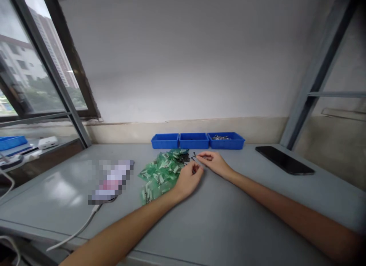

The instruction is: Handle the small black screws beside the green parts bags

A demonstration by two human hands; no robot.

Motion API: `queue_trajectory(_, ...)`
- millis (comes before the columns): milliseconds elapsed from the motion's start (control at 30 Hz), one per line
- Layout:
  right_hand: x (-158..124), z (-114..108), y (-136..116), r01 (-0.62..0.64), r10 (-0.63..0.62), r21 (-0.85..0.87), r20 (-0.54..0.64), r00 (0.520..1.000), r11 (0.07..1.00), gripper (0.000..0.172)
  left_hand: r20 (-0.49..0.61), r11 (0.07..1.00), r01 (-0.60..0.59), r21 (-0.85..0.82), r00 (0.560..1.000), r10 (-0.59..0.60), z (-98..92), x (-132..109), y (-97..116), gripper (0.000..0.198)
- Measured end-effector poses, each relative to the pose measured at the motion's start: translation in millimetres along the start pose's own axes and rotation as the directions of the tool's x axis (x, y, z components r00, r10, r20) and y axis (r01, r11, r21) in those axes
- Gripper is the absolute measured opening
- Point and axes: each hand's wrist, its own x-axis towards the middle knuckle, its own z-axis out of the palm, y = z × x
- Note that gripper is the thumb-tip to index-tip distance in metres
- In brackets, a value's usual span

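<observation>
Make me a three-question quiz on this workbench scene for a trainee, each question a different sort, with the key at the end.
1. Multiple choice: in the row of three blue trays at the back, which one holds the silvery metal pieces?
A) The left one
B) The middle one
C) The right one

2. Short answer: which hand is nearer the green packets?

3. True or false: the black phone lies to the right of the person's right hand.

Key:
1. C
2. The left hand
3. True
</observation>
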Motion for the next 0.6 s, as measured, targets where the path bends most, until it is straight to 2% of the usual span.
queue_trajectory(133, -16.0, -5.7, -9.4, -0.155, 0.128, 0.231, 0.127, 0.984, 0.961, 0.030, -0.043, 0.996, 0.013, -0.090, 0.999, -0.017, 0.1, 0.2, 0.0, 0.030)
queue_trajectory(300, -21.1, -5.9, -18.7, -0.236, 0.149, 0.339, 0.262, 0.953, 0.911, 0.031, -0.060, 0.973, 0.004, -0.231, 0.998, -0.018, -0.3, 1.5, 0.3, 0.032)
queue_trajectory(600, -19.4, -11.9, -23.4, -0.309, 0.223, 0.392, 0.249, 0.942, 0.867, 0.028, -0.073, 0.986, 0.001, -0.164, 0.997, -0.013, -1.9, -1.3, 4.5, 0.029)
